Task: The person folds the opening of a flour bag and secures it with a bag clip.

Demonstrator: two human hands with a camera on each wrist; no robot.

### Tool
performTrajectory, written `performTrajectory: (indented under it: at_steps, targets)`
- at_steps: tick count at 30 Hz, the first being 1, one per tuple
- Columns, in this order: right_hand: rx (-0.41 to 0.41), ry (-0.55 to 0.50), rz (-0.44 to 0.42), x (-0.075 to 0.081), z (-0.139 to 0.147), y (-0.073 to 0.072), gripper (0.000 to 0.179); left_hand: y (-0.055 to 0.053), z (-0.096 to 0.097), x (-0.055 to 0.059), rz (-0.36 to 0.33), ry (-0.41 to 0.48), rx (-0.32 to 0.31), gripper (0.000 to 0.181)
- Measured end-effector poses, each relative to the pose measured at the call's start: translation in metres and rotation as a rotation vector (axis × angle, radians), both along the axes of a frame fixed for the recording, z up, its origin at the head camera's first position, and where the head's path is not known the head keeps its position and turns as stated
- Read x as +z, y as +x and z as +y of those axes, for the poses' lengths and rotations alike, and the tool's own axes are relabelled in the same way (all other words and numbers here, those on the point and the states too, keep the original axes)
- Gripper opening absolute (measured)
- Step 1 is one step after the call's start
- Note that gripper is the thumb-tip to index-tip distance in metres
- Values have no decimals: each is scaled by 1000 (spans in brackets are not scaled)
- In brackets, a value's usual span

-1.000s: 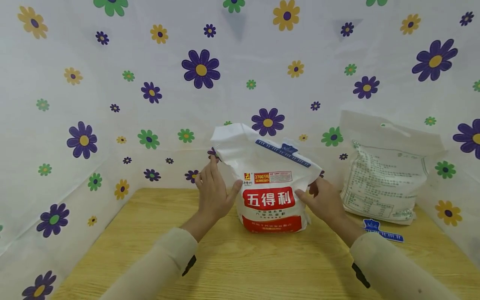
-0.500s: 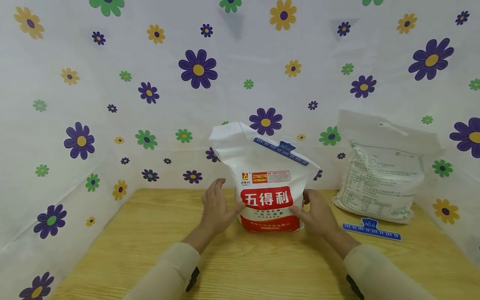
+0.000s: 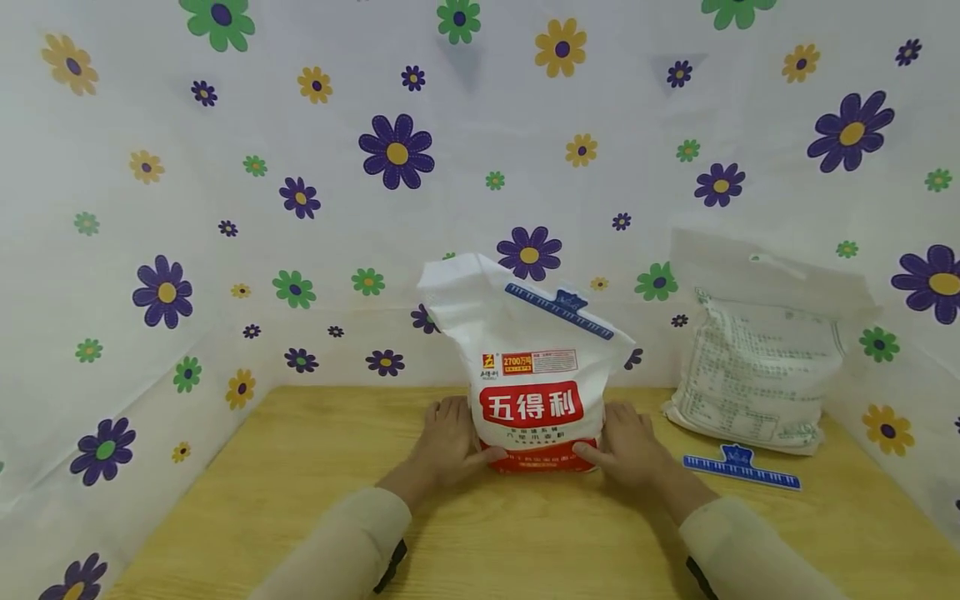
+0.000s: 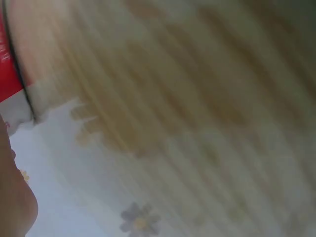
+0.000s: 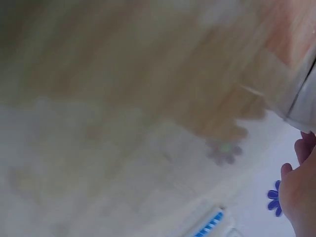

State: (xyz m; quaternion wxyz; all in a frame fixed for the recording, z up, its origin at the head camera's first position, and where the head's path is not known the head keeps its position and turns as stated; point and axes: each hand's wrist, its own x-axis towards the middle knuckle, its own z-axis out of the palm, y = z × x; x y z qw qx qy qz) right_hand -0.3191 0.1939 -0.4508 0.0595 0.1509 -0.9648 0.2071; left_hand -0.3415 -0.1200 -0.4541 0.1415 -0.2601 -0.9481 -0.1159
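Note:
A white flour bag [image 3: 528, 367] with red label panels stands upright on the wooden table in the head view. Its loose top leans to the left, and a blue piano-key clip [image 3: 558, 310] lies slanted across the upper right. My left hand [image 3: 442, 446] holds the lower left side, thumb on the front red band. On the lower right side my right hand [image 3: 633, 446] mirrors that hold. The fingers of both reach along the sides, their tips partly hidden. In the left wrist view, a red part of the bag [image 4: 7, 74] shows at the edge.
To the right, a second white bag [image 3: 765, 367] with green print leans near the patterned cloth backdrop [image 3: 480, 108]. Before it lies another blue piano-key clip [image 3: 742, 469] on the table [image 3: 315, 500]. Most of both wrist views is blurred.
Both hands have moved down the bag's sides to near its base, and the left hand has closed in against it. The bag stays in nearly the same place, clip still on it.

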Motion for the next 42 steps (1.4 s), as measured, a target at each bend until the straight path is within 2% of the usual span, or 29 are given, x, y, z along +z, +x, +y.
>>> performTrajectory:
  at_steps: [2, 4, 7, 12, 18, 27, 34, 42]
  targets:
    - [12, 6, -39, -3, 1, 3, 92, 0, 2, -4, -5, -57, 21, 97]
    - [21, 33, -40, -5, 3, 5, 94, 0, 3, -6, -5, -75, 49, 97]
    - [20, 94, -1, -5, 4, 6, 99, -1, 4, -7, 9, -85, 69, 96]
    - [2, 198, 72, 1, 4, 6, 106, -3, 4, -5, 29, -66, 61, 94]
    - [-6, 277, 106, 0, 1, 3, 105, -4, 2, -9, 23, -108, 78, 95]
    - [-31, 322, 95, -2, 0, 4, 104, -5, 0, -10, -89, -24, 61, 90]
    - [-51, 304, 98, -4, 1, 5, 103, -2, 5, -7, -120, -20, 76, 86]
    - [-71, 340, 91, -3, 2, 5, 98, -4, 8, -5, -132, -17, 101, 84]
